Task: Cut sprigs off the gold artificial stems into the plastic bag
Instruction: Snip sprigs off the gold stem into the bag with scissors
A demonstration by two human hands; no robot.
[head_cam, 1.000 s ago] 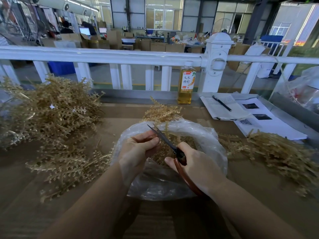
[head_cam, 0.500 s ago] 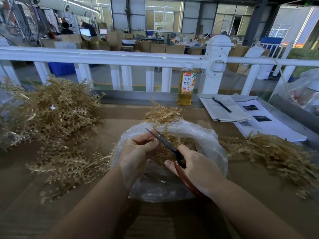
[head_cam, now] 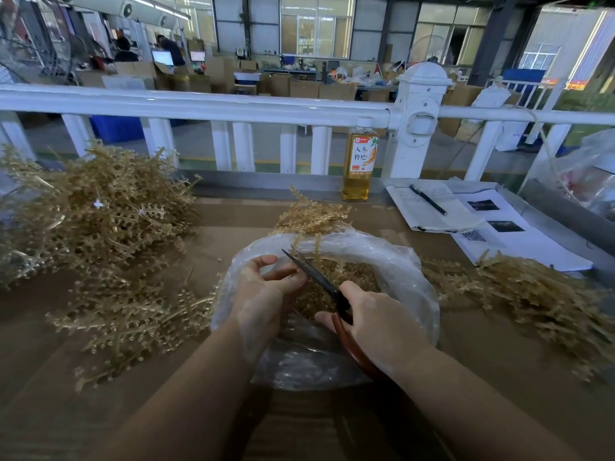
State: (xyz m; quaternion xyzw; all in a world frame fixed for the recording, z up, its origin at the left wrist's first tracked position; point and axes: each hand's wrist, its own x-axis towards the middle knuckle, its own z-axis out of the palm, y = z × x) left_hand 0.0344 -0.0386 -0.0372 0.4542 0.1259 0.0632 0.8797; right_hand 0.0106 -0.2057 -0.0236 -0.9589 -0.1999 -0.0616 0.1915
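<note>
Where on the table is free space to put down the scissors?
Bare tabletop lies between the left gold pile and the plastic bag, and at the near right edge. The right pile and papers crowd the far right.

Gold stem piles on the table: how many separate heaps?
3: a large gold plastic stem heap far left, a small one behind the clear bag, another right.

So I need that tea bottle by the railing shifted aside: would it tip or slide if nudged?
The bottle stands tall and narrow, so a push near the cap would probably tip it. Liquid shows only in its lower part, so it is likely light and slides easily if nudged low. It looks like thin plastic, probably not fragile.
</note>
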